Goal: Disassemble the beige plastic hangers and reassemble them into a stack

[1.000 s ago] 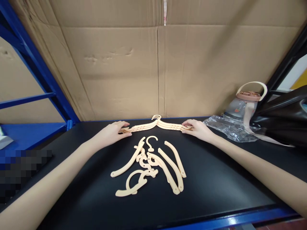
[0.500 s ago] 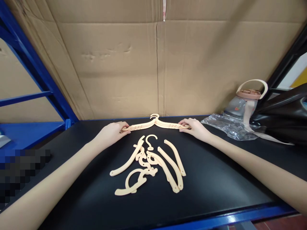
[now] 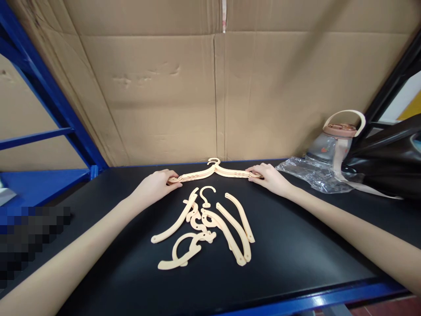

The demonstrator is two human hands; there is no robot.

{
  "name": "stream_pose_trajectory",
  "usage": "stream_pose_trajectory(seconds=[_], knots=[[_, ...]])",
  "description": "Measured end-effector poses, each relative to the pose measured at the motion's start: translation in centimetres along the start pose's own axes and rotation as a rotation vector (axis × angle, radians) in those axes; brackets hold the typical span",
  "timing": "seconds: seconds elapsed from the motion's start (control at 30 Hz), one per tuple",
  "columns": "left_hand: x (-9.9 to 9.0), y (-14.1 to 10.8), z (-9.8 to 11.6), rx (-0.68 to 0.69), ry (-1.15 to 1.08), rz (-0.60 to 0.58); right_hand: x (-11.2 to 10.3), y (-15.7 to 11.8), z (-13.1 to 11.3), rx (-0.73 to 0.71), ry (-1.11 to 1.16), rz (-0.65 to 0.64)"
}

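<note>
Several cream hangers (image 3: 200,175) lie stacked at the back of the black table, their hooks pointing at the cardboard. My left hand (image 3: 162,182) pinches the left end of the stack between thumb and fingers. The right end is held the same way by my right hand (image 3: 267,177). Nearer to me lie loose cream pieces: a small hook (image 3: 207,196), a curved arm (image 3: 177,221) on the left, several curved arms (image 3: 241,215) on the right, and a tangle of hook and arm parts (image 3: 189,252) in between.
Upright cardboard (image 3: 158,96) stands behind the table (image 3: 131,272). At the back right are a bottle (image 3: 324,147) with a strap, crumpled clear plastic (image 3: 304,173) and a black shiny bag (image 3: 388,153). A blue metal frame (image 3: 55,101) rises on the left.
Both hands and the hanger stack have shifted very slightly to the right. The hold at both ends is unchanged, and the loose pieces lie as before.
</note>
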State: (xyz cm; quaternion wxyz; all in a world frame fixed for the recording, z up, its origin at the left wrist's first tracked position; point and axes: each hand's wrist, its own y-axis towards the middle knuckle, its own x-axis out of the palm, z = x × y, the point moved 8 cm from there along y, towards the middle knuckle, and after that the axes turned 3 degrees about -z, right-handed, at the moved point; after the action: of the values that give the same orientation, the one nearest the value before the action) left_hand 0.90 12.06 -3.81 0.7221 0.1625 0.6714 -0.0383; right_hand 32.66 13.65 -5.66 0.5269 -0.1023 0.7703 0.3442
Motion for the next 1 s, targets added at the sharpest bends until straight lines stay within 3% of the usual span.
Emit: stream_pose_trajectory(seconds=[0.33,0.77,1.0], knots=[[0.7,1.0,3.5,0.135,0.024,0.076,0.6,0.8,0.4,0.053,0.017,0.009],[1.0,1.0,4.6,0.145,-0.023,0.077,1.3,1.4,-0.7,0.089,0.184,0.023],[0.9,1.0,3.9,0.103,-0.031,0.062,1.6,1.1,0.1,0.136,0.202,0.020]])
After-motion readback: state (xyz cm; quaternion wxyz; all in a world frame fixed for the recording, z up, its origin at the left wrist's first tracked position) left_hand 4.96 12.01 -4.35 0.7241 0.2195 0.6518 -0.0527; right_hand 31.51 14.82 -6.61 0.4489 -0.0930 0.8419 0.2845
